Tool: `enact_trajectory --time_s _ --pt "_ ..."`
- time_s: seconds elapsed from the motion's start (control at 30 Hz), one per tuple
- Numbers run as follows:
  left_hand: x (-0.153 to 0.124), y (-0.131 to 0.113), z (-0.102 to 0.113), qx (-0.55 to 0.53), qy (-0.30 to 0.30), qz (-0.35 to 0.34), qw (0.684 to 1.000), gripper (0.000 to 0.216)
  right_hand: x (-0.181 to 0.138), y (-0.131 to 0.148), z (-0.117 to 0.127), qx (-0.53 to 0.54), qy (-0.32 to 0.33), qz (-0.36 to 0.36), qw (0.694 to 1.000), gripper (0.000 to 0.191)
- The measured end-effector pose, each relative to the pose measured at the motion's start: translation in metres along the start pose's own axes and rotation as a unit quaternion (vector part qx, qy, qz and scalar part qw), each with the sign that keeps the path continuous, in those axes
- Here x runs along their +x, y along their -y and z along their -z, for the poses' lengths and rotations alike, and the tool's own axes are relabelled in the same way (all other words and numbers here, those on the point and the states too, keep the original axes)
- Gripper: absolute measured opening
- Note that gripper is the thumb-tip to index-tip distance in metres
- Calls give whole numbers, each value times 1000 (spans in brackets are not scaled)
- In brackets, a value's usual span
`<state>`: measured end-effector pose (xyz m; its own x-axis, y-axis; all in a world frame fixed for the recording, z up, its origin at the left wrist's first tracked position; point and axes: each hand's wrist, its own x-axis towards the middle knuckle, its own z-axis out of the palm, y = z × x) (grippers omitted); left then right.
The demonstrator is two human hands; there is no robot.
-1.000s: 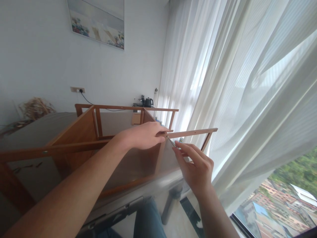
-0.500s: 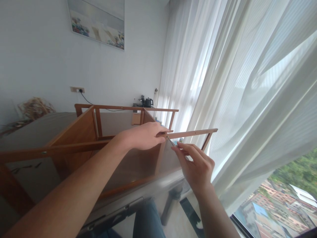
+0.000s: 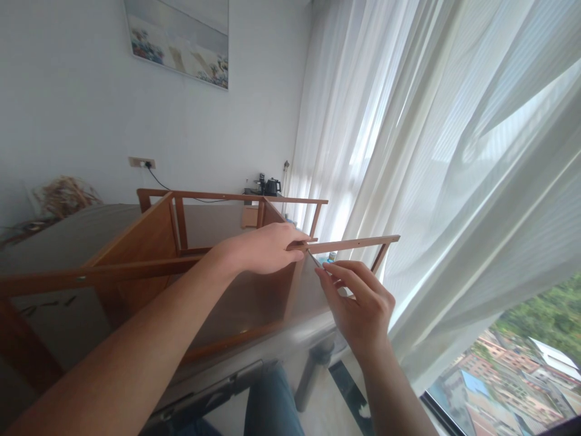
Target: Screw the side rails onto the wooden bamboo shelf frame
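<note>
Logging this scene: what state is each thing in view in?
Left hand, closed on wooden rail
Right hand, pinching slim metal tool
Slim metal tool, slanted, tip at wooden rail
Black plug, in wall outlet
Sheer curtains, drawn across most of window
Framed picture, hung on wall

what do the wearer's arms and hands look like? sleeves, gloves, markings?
Both bare. Left hand and right hand: no gloves, no rings visible. Left forearm and right forearm: no sleeve, watch, bracelet, cable or marking in view. Any sleeves higher up are out of frame.
</note>
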<state>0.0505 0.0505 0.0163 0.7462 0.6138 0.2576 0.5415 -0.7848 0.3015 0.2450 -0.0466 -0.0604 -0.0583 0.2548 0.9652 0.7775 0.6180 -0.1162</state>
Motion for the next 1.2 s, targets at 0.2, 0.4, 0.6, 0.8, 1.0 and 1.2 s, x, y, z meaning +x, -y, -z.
enact_trajectory --time_s 0.2,0.4,0.6,0.8,1.0,1.2 --pt "-1 -3 2 -6 3 -17 1000 38 -1 -1 0 -16 -5 5 1000 10" --pt "0 -1 2 -7 1 -6 1000 40 -1 -2 -1 -23 -12 0 1000 10" --pt "-2 -6 5 -13 10 -3 1000 39 -2 -2 -1 -26 -7 -4 1000 9" --pt "-2 -6 4 -5 7 -1 1000 43 -3 -3 -2 -37 -5 -11 999 7" --pt "-1 -3 3 -4 3 -10 1000 40 -4 -2 -4 -46 -16 -23 999 6" --pt "-1 -1 2 -11 5 -8 1000 44 -7 -1 -5 -25 8 -34 999 9"
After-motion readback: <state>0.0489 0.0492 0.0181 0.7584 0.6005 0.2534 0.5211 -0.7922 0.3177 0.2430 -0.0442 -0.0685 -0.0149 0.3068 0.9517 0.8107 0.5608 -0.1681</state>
